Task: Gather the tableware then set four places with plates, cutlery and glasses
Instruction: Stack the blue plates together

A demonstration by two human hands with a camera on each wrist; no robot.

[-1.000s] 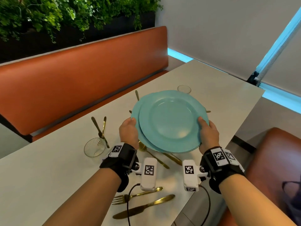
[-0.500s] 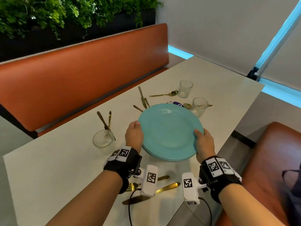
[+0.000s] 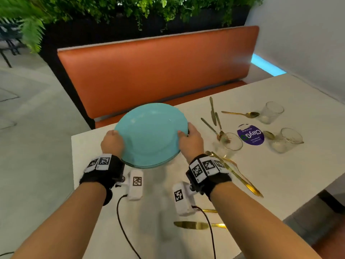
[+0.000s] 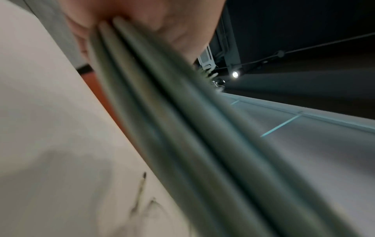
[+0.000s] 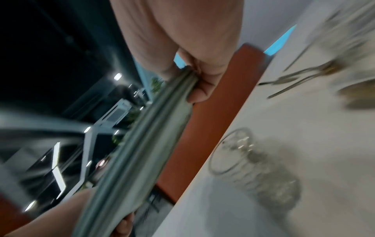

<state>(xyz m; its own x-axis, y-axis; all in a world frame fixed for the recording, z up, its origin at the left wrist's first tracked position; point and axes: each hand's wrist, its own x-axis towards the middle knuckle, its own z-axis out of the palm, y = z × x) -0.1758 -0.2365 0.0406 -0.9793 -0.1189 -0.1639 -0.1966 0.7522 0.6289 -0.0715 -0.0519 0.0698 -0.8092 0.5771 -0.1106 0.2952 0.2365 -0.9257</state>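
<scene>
A stack of turquoise plates (image 3: 149,133) hangs above the left end of the white table (image 3: 280,174). My left hand (image 3: 112,141) grips its left rim and my right hand (image 3: 190,140) grips its right rim. In the left wrist view the stacked plate edges (image 4: 182,128) show blurred under my palm; in the right wrist view my right hand's fingers (image 5: 202,86) curl under the plate stack (image 5: 142,136). Three glasses (image 3: 228,144) (image 3: 271,112) (image 3: 286,140) and gold cutlery (image 3: 240,114) lie to the right.
An orange bench (image 3: 158,71) runs along the table's far side, plants above it. A purple round sticker (image 3: 251,135) sits between the glasses. A gold knife (image 3: 197,225) lies near the front edge, more gold cutlery (image 3: 237,174) right of my right wrist.
Both hands have carried the plate stack leftward along the table, away from the glasses and cutlery. My head has turned left with it.
</scene>
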